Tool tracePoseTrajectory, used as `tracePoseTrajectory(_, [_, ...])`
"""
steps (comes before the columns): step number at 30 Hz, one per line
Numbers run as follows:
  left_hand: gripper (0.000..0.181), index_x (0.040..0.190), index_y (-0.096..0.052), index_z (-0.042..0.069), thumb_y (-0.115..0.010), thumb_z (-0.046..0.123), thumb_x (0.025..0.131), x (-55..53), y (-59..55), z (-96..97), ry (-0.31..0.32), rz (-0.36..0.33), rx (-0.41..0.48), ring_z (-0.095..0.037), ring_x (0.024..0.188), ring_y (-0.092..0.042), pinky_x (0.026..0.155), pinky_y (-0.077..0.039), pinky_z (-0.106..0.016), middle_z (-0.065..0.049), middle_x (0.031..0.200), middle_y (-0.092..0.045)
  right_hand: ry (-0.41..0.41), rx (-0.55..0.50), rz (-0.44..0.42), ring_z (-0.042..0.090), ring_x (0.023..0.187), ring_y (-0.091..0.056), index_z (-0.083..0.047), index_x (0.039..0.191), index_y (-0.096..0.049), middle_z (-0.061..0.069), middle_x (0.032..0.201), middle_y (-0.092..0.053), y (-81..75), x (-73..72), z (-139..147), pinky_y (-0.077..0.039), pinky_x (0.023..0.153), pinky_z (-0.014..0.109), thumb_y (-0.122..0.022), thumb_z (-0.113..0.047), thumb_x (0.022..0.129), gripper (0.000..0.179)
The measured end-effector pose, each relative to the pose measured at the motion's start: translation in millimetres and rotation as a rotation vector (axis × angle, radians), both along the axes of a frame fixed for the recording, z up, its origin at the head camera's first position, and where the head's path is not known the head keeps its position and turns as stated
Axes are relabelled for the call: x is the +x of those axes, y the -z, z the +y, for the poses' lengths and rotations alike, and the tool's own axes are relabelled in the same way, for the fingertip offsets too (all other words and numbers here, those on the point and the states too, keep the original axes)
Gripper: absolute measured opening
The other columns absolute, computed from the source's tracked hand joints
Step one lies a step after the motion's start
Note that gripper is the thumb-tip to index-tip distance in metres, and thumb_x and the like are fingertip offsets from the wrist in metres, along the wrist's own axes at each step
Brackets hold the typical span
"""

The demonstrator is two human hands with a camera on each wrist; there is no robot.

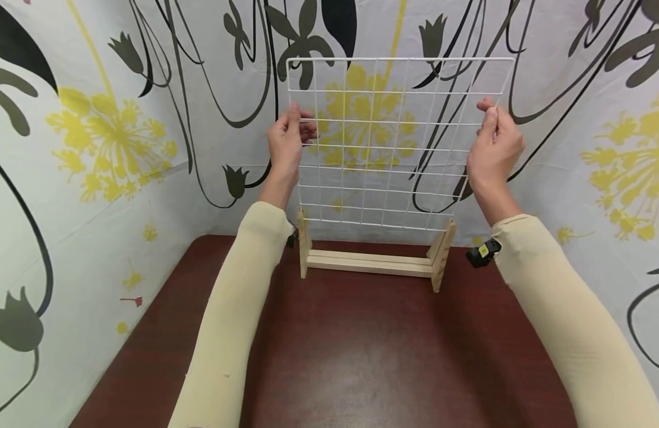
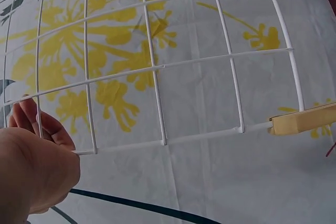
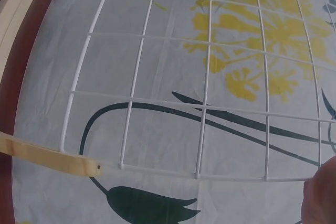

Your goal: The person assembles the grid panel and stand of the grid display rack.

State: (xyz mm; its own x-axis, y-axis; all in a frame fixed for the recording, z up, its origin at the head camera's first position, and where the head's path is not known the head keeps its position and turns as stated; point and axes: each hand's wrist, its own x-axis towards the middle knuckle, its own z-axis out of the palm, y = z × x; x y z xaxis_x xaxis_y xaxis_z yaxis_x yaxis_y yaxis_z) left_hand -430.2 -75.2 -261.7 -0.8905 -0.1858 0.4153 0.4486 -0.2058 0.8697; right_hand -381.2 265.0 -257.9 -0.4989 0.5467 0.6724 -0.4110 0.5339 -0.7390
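Note:
A white wire grid panel (image 1: 369,145) stands upright over a wooden stand (image 1: 369,261) on the table. My left hand (image 1: 289,142) grips the panel's left edge in its upper half, thumb in front and fingers behind. On the opposite edge, at about the same height, my right hand (image 1: 495,145) pinches the wire. In the left wrist view the panel's lower corner meets the wooden upright (image 2: 302,120). The right wrist view shows the other wooden upright (image 3: 52,156) touching the panel's corner, with only part of the right hand (image 3: 320,198) visible.
The stand rests near the back of a dark red-brown table (image 1: 356,345). Close behind it hangs a white cloth (image 1: 243,220) printed with yellow flowers and dark stems, which also covers the sides. Black wrist cameras are strapped at both sleeves, one (image 1: 484,252) clearly visible.

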Motion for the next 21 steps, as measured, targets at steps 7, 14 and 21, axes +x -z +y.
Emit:
tracePoseTrajectory(7, [0.051,0.106,-0.074,0.006,-0.053,0.052,0.108,-3.6,4.6,3.0,0.001,-0.030,0.001,-0.025,0.083,-0.076,0.078,-0.060,-0.032,0.000,0.079,-0.074,-0.182,-0.163,-0.046,0.008,0.103,-0.071,-0.018,0.114,-0.079,0.000,0.125,-0.076,1.0,-2.4,4.5,-0.061,0.083,0.017,-0.050,-0.027,0.113,0.030])
tracePoseTrajectory(14, [0.052,0.106,-0.076,0.006,-0.052,0.052,0.108,-7.0,11.2,5.6,-0.023,-0.046,0.005,-0.018,0.076,-0.076,0.088,-0.061,-0.043,0.001,0.076,-0.072,-0.269,-0.189,-0.063,0.002,0.080,-0.077,-0.013,0.121,-0.075,0.009,0.133,-0.075,-1.7,0.5,7.4,-0.061,0.075,0.016,-0.048,-0.026,0.113,0.031])
tracePoseTrajectory(21, [0.048,0.100,-0.076,0.011,-0.053,0.052,0.108,-7.8,12.9,3.5,-0.048,-0.049,0.015,-0.018,0.074,-0.075,0.089,-0.061,-0.047,0.001,0.075,-0.071,-0.290,-0.165,-0.088,0.001,0.076,-0.078,-0.014,0.126,-0.072,0.010,0.129,-0.077,-0.6,5.1,1.6,-0.062,0.077,0.017,-0.046,-0.028,0.113,0.032])
